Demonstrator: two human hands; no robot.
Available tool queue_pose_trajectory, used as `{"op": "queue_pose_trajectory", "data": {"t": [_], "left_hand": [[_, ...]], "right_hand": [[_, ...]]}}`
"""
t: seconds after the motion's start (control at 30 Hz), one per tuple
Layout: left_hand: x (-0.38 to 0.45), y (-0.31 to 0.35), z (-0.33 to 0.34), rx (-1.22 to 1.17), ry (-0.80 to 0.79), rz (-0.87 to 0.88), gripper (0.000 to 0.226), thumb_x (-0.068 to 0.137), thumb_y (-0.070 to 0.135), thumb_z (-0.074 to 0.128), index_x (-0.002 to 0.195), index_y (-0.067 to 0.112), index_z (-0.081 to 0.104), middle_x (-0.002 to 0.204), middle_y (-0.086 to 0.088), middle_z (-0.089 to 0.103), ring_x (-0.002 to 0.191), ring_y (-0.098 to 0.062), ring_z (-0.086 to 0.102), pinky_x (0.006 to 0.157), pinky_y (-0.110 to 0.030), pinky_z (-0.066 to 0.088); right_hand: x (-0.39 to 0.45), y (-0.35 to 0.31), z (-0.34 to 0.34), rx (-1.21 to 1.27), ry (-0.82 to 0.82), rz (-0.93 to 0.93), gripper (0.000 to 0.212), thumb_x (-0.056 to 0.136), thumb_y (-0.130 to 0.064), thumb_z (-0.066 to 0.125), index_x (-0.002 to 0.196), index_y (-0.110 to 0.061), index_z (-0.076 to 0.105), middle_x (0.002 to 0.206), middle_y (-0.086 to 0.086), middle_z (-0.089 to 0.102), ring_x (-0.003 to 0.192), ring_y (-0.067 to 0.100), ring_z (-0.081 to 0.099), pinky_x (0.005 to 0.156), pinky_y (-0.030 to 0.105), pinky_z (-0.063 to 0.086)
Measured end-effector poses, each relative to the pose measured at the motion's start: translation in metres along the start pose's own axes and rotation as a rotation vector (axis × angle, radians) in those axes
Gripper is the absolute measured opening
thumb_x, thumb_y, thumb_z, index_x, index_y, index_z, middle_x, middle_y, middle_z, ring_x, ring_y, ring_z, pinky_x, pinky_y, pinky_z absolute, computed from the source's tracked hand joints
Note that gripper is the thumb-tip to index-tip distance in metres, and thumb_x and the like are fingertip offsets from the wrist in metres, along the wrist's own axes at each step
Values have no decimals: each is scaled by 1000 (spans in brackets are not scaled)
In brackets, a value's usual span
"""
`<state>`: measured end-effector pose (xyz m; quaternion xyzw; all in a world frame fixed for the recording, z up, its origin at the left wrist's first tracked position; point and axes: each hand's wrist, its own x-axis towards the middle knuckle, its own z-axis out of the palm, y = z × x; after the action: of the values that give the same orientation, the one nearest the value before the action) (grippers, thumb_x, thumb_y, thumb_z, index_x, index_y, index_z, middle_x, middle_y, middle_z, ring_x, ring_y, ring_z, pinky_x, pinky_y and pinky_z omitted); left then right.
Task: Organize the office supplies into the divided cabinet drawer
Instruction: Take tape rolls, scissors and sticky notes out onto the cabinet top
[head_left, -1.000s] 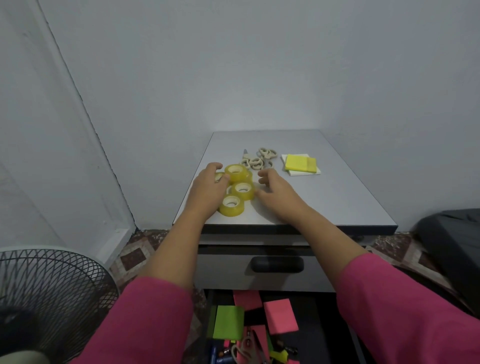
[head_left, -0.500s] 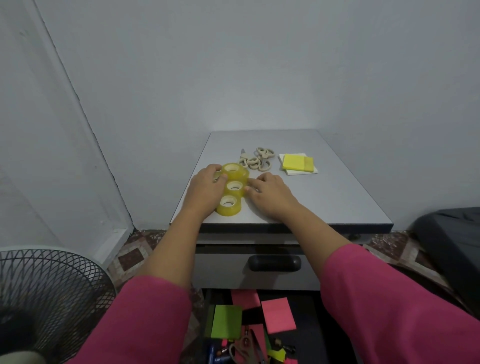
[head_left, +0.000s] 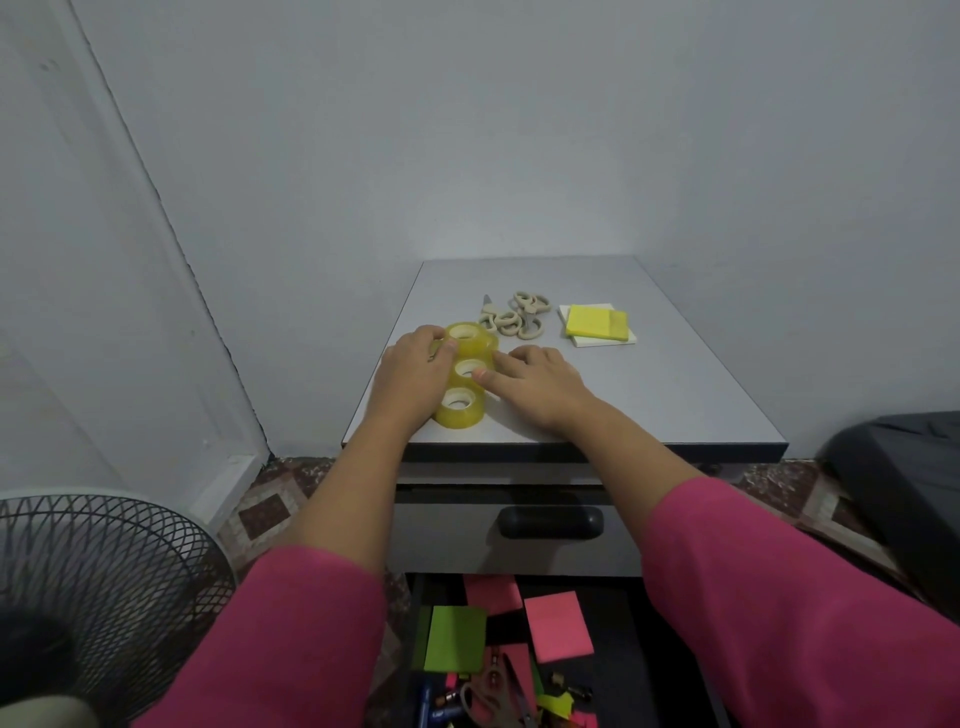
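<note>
Tape rolls (head_left: 464, 370) sit in a row near the worktop (head_left: 649, 395) front edge, squeezed between my left hand (head_left: 413, 376) and right hand (head_left: 540, 382), fingers flat, not curled round. Uneven pressure could pop one out over the edge.

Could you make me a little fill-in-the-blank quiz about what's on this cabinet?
1. The tape rolls between the left hand and right hand number ____.
2. The sticky notes on the cabinet top are coloured ____.
3. The scissors lie ____ the tape, toward the wall.

Missing: three; yellow; behind
</note>
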<state>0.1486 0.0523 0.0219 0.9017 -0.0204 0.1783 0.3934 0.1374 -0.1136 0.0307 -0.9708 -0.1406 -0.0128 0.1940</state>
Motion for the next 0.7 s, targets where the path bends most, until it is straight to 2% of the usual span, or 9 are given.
{"op": "queue_pose_trajectory", "data": {"t": [0.17, 0.27, 0.37, 0.43, 0.53, 0.7], "left_hand": [[1, 0, 0, -6, 26, -10, 33, 98, 34, 40, 122, 18, 57, 118, -3, 60, 106, -21, 53, 92, -42, 47], [1, 0, 0, -8, 31, -9, 33, 99, 33, 39, 122, 18, 58, 117, -3, 60, 105, -20, 54, 90, -40, 47], [1, 0, 0, -7, 31, -12, 33, 99, 33, 39, 121, 18, 58, 117, -4, 60, 105, -21, 54, 91, -41, 47], [2, -1, -1, 0, 30, -12, 33, 99, 33, 39, 121, 18, 58, 117, -4, 61, 106, -21, 54, 92, -43, 47], [3, -1, 0, 0, 29, -12, 33, 98, 33, 39, 121, 18, 58, 118, -4, 61, 107, -22, 54, 93, -44, 47], [3, -1, 1, -21, 24, -16, 33, 96, 35, 42, 119, 20, 59, 116, -1, 61, 106, -20, 54, 92, -45, 48]], "right_hand": [[1, -1, 2, -64, 3, -2, 56, 95, -63, 21, 139, -34, 40, 143, 9, 37, 132, 28, 27, 106, 43, 23], [0, -2, 1, -23, 7, -4, 56, 94, -64, 23, 139, -36, 40, 142, 9, 38, 132, 28, 27, 106, 42, 23], [-4, -1, -5, 120, -19, -11, 74, 83, -77, 35, 144, -36, 35, 147, 6, 36, 136, 26, 25, 108, 42, 20], [-9, -1, -7, 99, -38, -43, 89, 73, -80, 45, 147, -32, 31, 151, 4, 32, 138, 25, 23, 109, 42, 19], [-12, -2, -8, 47, -34, -79, 90, 75, -70, 59, 149, -28, 28, 153, 3, 29, 139, 24, 22, 110, 40, 19], [-11, -3, -8, 64, -19, -69, 87, 77, -67, 61, 149, -28, 30, 152, 3, 30, 139, 24, 23, 110, 40, 20]]}}
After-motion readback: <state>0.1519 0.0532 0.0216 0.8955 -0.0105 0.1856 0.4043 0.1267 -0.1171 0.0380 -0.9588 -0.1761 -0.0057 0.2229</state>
